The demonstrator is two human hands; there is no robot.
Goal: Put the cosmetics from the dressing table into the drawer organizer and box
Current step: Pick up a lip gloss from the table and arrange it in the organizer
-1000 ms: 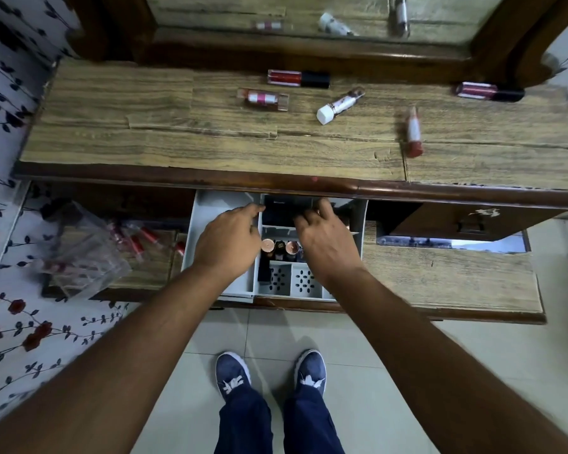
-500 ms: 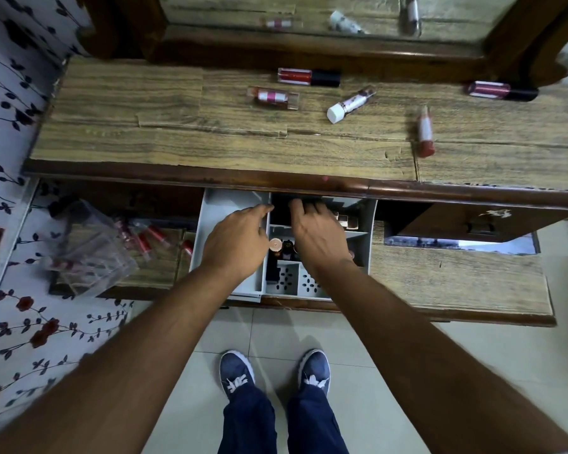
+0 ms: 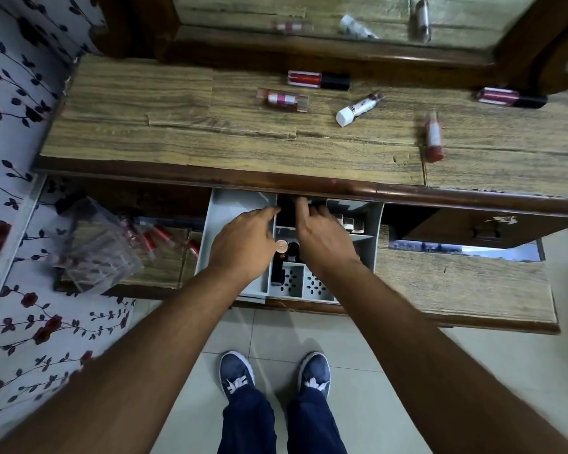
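Observation:
A grey drawer organizer (image 3: 235, 204) sits in the open middle drawer under the dressing table (image 3: 177, 126). My left hand (image 3: 243, 245) lies over its left side, index finger stretched to the divider. My right hand (image 3: 322, 239) reaches with straight fingers into the dark back-middle compartment, fingertips at the tabletop's edge. Between the hands stand a copper-capped tube (image 3: 281, 246) and dark tubes. On the tabletop lie a red gloss with black cap (image 3: 318, 79), a pink-white tube (image 3: 282, 99), a white-capped tube (image 3: 358, 108), a red bottle (image 3: 434, 137) and a pink gloss (image 3: 512, 97).
A clear plastic box (image 3: 92, 247) lies tilted in the open left drawer beside several red lipsticks (image 3: 158, 235). A closed drawer with a dark knob (image 3: 479, 229) is at the right. A mirror (image 3: 341, 18) stands behind the table. My shoes (image 3: 236, 376) are on the tiled floor.
Both hands have slid a little deeper towards the back of the organizer; my right fingers now reach under the tabletop's edge. The cosmetics on the table have not moved.

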